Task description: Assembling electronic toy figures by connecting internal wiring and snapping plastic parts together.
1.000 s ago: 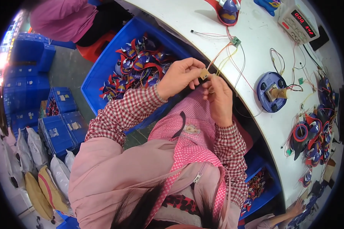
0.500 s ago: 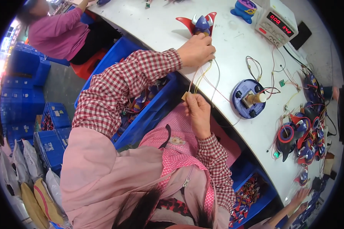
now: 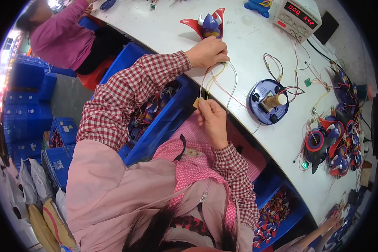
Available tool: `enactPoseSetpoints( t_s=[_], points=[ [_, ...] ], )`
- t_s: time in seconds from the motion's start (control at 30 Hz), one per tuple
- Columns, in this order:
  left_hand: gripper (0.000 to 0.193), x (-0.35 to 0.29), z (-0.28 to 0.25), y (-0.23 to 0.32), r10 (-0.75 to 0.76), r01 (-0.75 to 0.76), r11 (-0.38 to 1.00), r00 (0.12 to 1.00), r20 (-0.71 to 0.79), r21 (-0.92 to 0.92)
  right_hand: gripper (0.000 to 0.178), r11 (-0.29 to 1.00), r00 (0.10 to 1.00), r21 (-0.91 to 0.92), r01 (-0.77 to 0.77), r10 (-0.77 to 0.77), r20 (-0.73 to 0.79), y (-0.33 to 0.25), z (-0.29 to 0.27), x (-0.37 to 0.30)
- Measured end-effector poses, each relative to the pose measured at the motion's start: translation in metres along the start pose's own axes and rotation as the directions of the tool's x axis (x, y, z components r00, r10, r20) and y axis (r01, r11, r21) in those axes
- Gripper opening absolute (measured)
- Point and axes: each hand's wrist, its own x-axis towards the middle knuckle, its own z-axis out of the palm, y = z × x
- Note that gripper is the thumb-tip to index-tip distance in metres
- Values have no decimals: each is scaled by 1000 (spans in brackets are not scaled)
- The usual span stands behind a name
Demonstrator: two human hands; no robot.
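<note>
Your left hand [image 3: 206, 52], upper centre, rests closed on the table [image 3: 163, 25], pinching the wires [image 3: 216, 80]. Your right hand [image 3: 213, 119], just below, pinches a small tan piece [image 3: 196, 102] at the wires' lower ends, off the table edge.

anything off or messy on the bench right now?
Nothing damaged or spilled. The left hand and right hand hold a bunch of thin wires between them; more loose wires trail around the round blue base. Untidy, not odd.
</note>
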Motion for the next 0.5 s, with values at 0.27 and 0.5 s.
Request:
enactPoseSetpoints(
  t_s=[0.27,0.5],
  points=[
    [27,-85,-5,57,-61,17,996,862,-503,-91,20,991,999,128,27,-21,-49,-1,-4,-3],
    [18,-153,46,93,-593,229,304,806,5,-925,21,1000,1000,7,16,-16,-26,-8,4,-10]
  ],
)
